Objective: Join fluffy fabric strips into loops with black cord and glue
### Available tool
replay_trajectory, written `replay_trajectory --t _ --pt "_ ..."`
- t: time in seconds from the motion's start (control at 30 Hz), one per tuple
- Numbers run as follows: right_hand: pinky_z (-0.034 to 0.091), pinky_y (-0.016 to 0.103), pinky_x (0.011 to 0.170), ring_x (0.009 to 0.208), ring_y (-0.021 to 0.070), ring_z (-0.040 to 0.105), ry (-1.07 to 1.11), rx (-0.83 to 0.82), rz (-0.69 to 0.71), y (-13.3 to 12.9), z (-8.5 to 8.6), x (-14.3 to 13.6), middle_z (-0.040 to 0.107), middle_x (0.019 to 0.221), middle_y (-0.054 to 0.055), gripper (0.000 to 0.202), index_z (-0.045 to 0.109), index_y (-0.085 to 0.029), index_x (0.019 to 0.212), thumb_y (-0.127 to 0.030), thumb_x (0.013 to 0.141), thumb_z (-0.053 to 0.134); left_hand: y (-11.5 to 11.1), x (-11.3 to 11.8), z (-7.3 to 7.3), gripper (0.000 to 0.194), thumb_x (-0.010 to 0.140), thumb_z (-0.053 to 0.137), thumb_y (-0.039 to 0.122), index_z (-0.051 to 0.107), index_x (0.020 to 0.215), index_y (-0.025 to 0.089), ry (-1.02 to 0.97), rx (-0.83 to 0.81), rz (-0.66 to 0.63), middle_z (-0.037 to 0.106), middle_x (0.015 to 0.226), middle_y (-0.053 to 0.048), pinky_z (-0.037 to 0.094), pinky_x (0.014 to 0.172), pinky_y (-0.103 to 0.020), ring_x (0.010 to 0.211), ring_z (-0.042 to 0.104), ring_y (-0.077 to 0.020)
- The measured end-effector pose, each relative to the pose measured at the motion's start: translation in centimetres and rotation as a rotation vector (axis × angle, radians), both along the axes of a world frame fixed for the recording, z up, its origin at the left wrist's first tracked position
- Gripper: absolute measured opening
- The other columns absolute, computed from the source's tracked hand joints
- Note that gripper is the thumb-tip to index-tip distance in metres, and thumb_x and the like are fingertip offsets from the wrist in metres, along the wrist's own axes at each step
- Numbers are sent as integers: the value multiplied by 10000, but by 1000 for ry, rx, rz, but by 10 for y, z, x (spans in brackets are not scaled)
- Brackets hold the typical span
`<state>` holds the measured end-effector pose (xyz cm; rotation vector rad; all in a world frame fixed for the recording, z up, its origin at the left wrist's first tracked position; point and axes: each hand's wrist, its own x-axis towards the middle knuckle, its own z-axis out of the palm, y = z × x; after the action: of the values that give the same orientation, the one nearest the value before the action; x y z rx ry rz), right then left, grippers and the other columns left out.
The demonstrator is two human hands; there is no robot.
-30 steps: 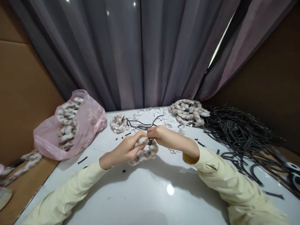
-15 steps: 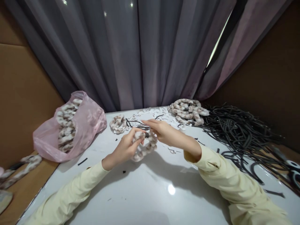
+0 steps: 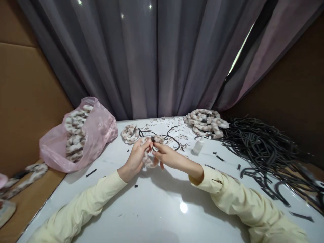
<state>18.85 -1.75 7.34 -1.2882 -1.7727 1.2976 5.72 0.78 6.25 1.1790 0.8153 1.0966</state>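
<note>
Above the middle of the white table, both hands meet at a fluffy white-and-brown plush ring (image 3: pixel 150 162) with a short black section at its top. My left hand (image 3: pixel 136 156) is closed around the ring's left side, thumb and fingers near the black section. From the right, my right hand (image 3: pixel 168 156) pinches the ring just beside that black part, its fingers curled over it. Part of the ring is hidden behind the fingers. A similar plush ring (image 3: pixel 130 133) lies on the table just beyond my left hand.
A pink plastic bag (image 3: pixel 101 125) of plush rings stands left. At the back right are more plush rings (image 3: pixel 206 123) beside a heap of black cords (image 3: pixel 260 145). A small white bottle (image 3: pixel 198 145) stands beyond my right wrist. Scraps litter the white table (image 3: pixel 162 209).
My right hand has come down and left from above the ring and now grips it near the black section. The ring has turned in my left hand. The view has shifted slightly.
</note>
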Motion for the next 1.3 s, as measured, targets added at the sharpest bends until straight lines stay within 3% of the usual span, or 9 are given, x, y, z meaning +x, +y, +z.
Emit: replay_trajectory --t 0.1,0.3,0.47,0.57,0.63,0.73,0.9,1.13,1.3 --pt "411 195 400 415 89 487 152 -35 -106 4 -5 -4 505 564 -26 124 506 -137 861 -169 875 387 3 -2 1 184 814 535 336 454 808 171 100 145 -27 468 653 39 408 546 -208 572 478 -97" --pt "296 192 414 359 68 375 -76 186 -162 1 7 4 347 426 -74 295 422 -169 588 -244 873 408 9 -13 3 215 875 459 312 399 1033 179 576 553 77 517 648 43 349 493 -214 480 435 -99" --pt "305 214 547 532 95 448 -446 505 -137 0 15 13 496 551 -12 225 491 -148 574 -78 782 439 12 -20 -1 280 776 386 56 435 1020 185 769 940 0 561 798 -23 419 650 -270 694 542 -160" --pt "295 233 561 601 128 506 -742 581 -39 -5 17 14 576 632 33 180 548 -142 601 -5 681 462 14 -20 -4 366 688 318 -17 476 947 189 838 1073 -87 555 814 -40 411 694 -285 776 528 -181" --pt "286 246 549 626 150 529 -897 614 16 -10 17 13 589 662 51 170 574 -139 649 -4 684 477 13 -19 -3 341 660 315 -25 484 865 189 869 1069 -123 532 751 -24 390 647 -263 716 504 -171" --pt "295 261 553 717 182 543 -1029 734 -27 -18 16 9 595 769 87 187 579 -123 804 9 750 457 12 -19 4 241 658 351 -10 463 741 187 894 991 -150 464 638 19 326 559 -230 592 442 -140" --pt "272 269 539 808 208 488 -1070 918 -10 -20 21 11 566 844 99 199 533 -118 899 18 807 420 12 -21 15 159 688 399 39 480 701 175 863 897 -142 456 592 42 284 531 -212 530 395 -109" --pt "330 273 694 820 181 436 -714 957 26 -4 25 24 568 778 62 224 527 -144 752 49 757 413 10 -21 26 120 735 406 109 490 685 178 789 817 -200 451 573 45 300 535 -205 523 397 -102" --pt "294 204 558 566 93 390 -417 701 13 4 16 26 474 619 -26 209 500 -143 698 44 677 409 10 -22 20 105 801 410 151 500 761 187 800 831 -243 451 585 49 292 532 -206 511 386 -101"
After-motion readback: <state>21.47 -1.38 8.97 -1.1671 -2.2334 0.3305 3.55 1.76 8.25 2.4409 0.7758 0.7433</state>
